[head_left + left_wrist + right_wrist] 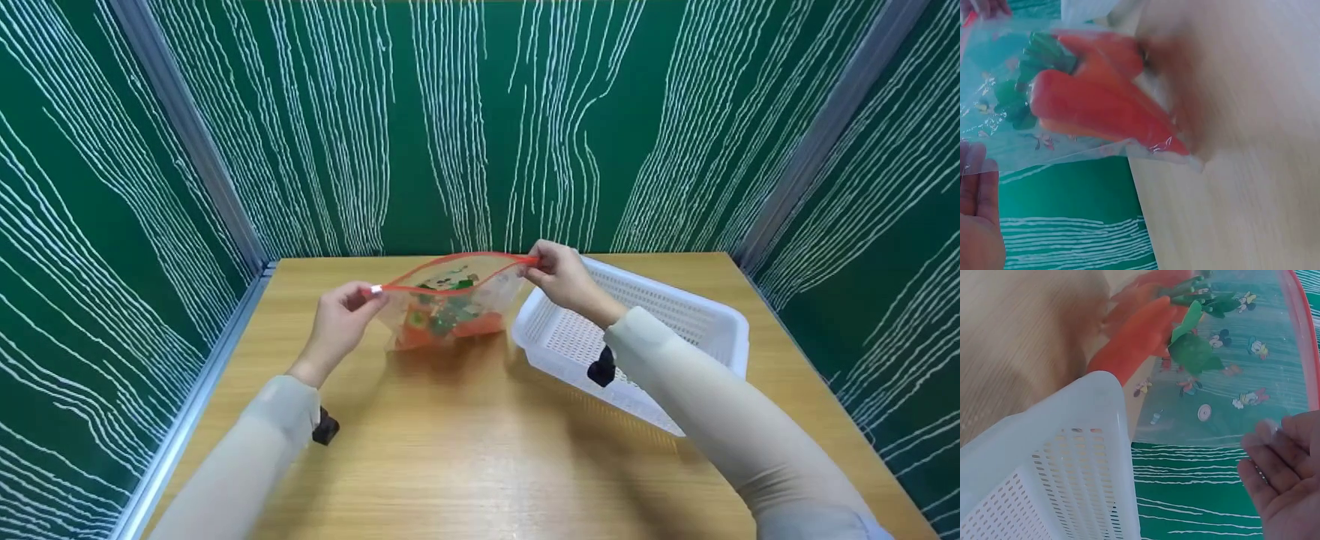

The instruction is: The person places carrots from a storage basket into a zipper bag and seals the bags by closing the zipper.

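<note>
A clear zip bag [390, 307] with a red zip rim and cartoon prints stands near the back of the table, its mouth parted. My left hand [336, 324] pinches the bag's left top corner, beside a white slider [376, 289]. At the opposite corner, my right hand [568, 279] pinches the red rim. Inside lie several orange-red carrots [1095, 107] with green tops, plainest in the wrist views; the right wrist view shows a carrot [1134, 340] pointing down toward the table. Bag film and glare blur the other contents.
A white perforated plastic basket [739, 337] sits right of the bag, under my right forearm. The wooden table [465, 465] meets green panels [510, 150] with white streaks at the back and sides. Metal posts [187, 127] stand at the corners.
</note>
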`<state>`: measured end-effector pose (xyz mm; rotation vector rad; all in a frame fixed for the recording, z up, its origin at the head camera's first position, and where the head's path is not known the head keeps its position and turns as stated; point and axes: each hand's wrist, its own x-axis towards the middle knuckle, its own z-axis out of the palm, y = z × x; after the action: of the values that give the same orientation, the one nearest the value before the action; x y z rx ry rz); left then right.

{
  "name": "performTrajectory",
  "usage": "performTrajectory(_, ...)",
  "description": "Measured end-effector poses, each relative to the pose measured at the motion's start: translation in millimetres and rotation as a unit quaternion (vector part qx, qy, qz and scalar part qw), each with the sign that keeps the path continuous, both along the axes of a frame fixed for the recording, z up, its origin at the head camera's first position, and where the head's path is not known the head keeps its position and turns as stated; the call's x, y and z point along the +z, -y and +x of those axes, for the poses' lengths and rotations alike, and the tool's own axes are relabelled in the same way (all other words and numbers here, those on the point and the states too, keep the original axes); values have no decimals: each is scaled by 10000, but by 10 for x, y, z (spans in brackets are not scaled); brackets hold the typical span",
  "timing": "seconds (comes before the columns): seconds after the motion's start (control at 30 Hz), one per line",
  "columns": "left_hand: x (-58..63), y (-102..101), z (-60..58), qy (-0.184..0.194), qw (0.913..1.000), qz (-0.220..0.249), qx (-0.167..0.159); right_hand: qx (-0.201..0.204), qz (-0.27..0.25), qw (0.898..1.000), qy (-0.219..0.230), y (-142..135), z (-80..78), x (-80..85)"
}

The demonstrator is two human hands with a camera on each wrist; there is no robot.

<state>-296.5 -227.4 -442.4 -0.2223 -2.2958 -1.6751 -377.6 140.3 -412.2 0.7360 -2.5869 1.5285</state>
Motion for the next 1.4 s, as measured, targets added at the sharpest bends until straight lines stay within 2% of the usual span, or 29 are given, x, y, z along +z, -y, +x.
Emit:
performTrajectory(0.3, 106, 88, -82, 337, 9988, 334, -125, 168, -142, 9992, 327, -87, -13, 42)
performTrajectory(0.5, 114, 126, -113, 628, 9972, 402, 59, 319, -37, 9978, 576, -152, -15, 58)
performTrajectory(0.7, 133, 138, -120, 635, 9970, 434, 90, 558, -109, 9967, 586, -182, -1, 78)
performTrajectory(0.83, 135, 138, -121, 581, 9965, 599, 37, 525, -172, 9971, 518, -192, -1, 78)
performTrajectory(0.97, 146, 97, -142, 476, 9949, 891, -48, 297, -109, 9989, 332, -177, 7, 79)
performTrajectory(1.1, 159, 62, -164, 432, 9925, 1145, -2, 120, 143, 9998, 1, -122, 49, 95)
performTrajectory(1.4, 175, 44, -173, 566, 9918, 1139, 132, 282, 729, 9919, -997, 116, 152, 178)
